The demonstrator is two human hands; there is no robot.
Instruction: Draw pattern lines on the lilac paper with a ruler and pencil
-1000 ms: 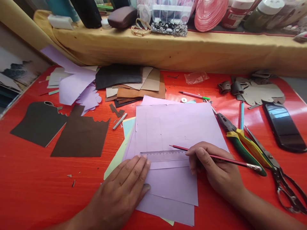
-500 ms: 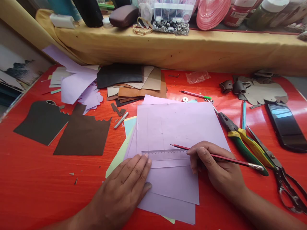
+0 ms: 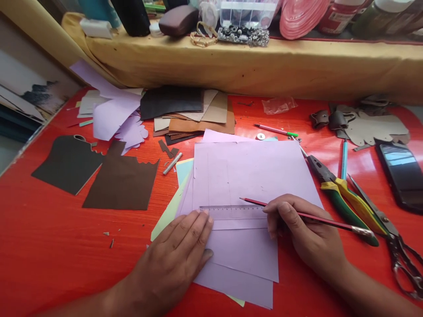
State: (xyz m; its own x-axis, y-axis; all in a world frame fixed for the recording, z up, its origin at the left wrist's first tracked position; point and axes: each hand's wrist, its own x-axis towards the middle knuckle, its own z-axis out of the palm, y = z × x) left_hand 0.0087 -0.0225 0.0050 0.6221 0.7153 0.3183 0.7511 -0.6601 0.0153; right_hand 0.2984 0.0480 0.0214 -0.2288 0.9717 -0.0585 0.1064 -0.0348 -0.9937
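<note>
My left hand (image 3: 175,255) lies flat with fingers stretched out, its fingertips pressing the left end of a clear plastic ruler (image 3: 236,212). The ruler rests across a stack of lilac paper sheets (image 3: 254,171) on the red table (image 3: 49,246). My right hand (image 3: 300,233) is closed around a red pencil (image 3: 313,218) and rests at the ruler's right end. The pencil tip hangs just above the ruler's upper edge, pointing left.
Green-and-yellow pliers (image 3: 340,198), scissors (image 3: 390,237), a blue pen (image 3: 344,159) and a black phone (image 3: 401,174) lie to the right. Dark leather pieces (image 3: 122,182) lie at the left, a leather pile (image 3: 194,112) behind the paper. A cloth-covered shelf (image 3: 264,66) with containers runs along the back.
The view has shifted slightly, so everything sits a little further right in frame. Both hands, the ruler and the pencil keep the same places on the paper.
</note>
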